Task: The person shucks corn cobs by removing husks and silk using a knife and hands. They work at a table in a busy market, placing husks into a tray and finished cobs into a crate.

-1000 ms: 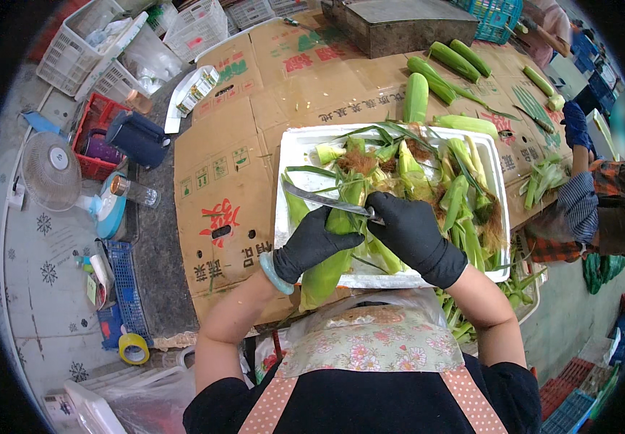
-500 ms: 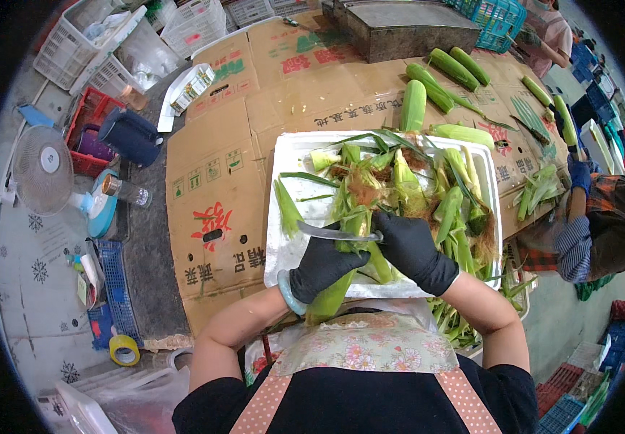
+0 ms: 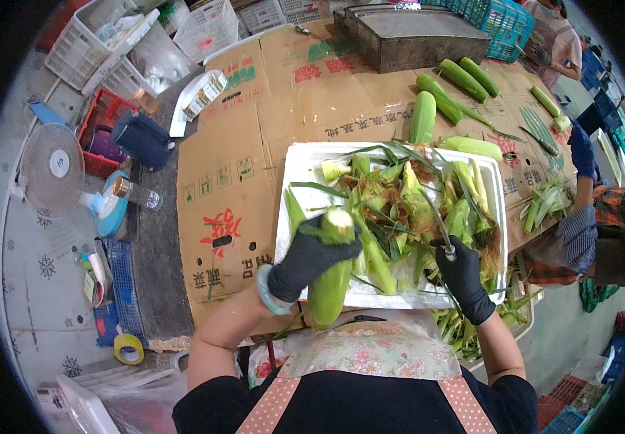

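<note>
Black-gloved, my left hand (image 3: pixel 311 259) wraps round an ear of corn (image 3: pixel 329 295) in its green husk. The pale cut stalk end points up and away from me, and the husked body hangs toward my apron. My right hand (image 3: pixel 464 278), also gloved in black, is closed on a knife (image 3: pixel 439 220) with a narrow curved blade that points up and left. Below both hands lies a white foam tray (image 3: pixel 280 246) piled with husk trimmings (image 3: pixel 377 264), stalk ends and brown corn silk (image 3: pixel 422 223).
Flattened cardboard (image 3: pixel 233 155) covers the table. Beyond the tray lie several husked corn ears (image 3: pixel 423 116), with a metal box (image 3: pixel 413 36) behind them. A co-worker's blue-gloved hand (image 3: pixel 582 148) is at the right. A fan (image 3: pixel 56 163) and a blue jug (image 3: pixel 141 137) stand left.
My right hand and the knife have moved right, away from the corn. The ear in my left hand now shows its pale cut end, and both have shifted slightly left.
</note>
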`<state>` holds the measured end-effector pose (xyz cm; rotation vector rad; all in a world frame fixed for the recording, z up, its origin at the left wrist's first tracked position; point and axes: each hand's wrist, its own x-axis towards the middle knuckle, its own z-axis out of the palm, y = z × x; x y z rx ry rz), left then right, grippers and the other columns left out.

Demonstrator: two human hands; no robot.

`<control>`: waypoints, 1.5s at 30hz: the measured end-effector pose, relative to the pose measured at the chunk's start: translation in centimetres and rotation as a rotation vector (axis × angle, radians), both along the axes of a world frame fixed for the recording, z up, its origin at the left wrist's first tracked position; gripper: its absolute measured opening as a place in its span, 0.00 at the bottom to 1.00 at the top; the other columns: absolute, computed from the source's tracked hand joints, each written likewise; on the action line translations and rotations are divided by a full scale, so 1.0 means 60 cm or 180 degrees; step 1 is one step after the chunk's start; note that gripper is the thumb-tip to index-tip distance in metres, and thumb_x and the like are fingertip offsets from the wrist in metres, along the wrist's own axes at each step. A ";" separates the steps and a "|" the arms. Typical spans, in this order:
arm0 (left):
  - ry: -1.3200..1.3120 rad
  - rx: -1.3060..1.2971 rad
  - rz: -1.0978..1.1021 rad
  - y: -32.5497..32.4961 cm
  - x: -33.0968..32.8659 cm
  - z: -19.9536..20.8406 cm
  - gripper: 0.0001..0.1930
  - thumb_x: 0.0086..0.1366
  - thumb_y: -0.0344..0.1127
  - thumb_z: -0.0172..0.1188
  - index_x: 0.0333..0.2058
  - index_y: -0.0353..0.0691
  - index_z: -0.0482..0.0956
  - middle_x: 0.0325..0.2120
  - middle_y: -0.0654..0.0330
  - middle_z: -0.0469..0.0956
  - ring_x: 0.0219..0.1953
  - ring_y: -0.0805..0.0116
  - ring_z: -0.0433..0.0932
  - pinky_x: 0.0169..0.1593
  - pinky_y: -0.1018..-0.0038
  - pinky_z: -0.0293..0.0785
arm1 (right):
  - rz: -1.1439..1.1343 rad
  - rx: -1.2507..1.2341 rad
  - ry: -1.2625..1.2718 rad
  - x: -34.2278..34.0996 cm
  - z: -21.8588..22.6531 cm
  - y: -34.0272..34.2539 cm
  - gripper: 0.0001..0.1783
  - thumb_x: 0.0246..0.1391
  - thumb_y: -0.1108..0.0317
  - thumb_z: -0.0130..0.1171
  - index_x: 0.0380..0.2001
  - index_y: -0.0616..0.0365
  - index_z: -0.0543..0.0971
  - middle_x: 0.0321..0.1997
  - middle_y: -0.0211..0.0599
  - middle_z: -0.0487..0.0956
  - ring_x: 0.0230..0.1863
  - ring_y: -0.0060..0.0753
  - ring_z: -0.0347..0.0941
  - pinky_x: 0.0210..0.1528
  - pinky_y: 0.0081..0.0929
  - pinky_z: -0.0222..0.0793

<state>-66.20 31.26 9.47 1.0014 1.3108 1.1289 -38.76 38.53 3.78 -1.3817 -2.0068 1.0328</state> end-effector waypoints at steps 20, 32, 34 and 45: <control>-0.1844 -0.0864 -0.0885 -0.039 -0.043 -0.035 0.30 0.58 0.43 0.49 0.55 0.30 0.58 0.53 0.49 0.63 0.47 0.59 0.72 0.40 0.69 0.75 | -0.1248 -0.1801 0.4441 -0.023 0.021 0.090 0.09 0.52 0.67 0.52 0.37 0.56 0.72 0.27 0.26 0.71 0.31 0.23 0.68 0.32 0.17 0.65; -0.0983 -0.0726 -0.1326 0.014 0.032 -0.088 0.33 0.46 0.40 0.66 0.51 0.36 0.65 0.42 0.59 0.72 0.45 0.70 0.70 0.49 0.74 0.66 | -0.0320 -0.0452 0.2535 -0.166 0.086 0.114 0.10 0.50 0.68 0.55 0.35 0.61 0.74 0.29 0.34 0.77 0.30 0.28 0.73 0.31 0.21 0.67; -0.0995 -0.0635 -0.0806 0.011 0.028 -0.093 0.34 0.46 0.40 0.66 0.52 0.37 0.64 0.44 0.60 0.71 0.45 0.70 0.69 0.50 0.74 0.65 | -0.0162 0.1243 0.1032 -0.157 0.076 0.101 0.10 0.49 0.70 0.56 0.36 0.60 0.75 0.30 0.38 0.78 0.32 0.29 0.74 0.35 0.25 0.68; -0.0623 -0.0491 -0.0515 0.002 0.008 -0.078 0.31 0.44 0.37 0.68 0.48 0.36 0.68 0.40 0.60 0.73 0.42 0.72 0.72 0.46 0.75 0.69 | 0.1512 0.1231 -0.0692 -0.135 0.085 0.022 0.16 0.37 0.67 0.59 0.34 0.53 0.73 0.23 0.43 0.75 0.23 0.48 0.72 0.23 0.39 0.67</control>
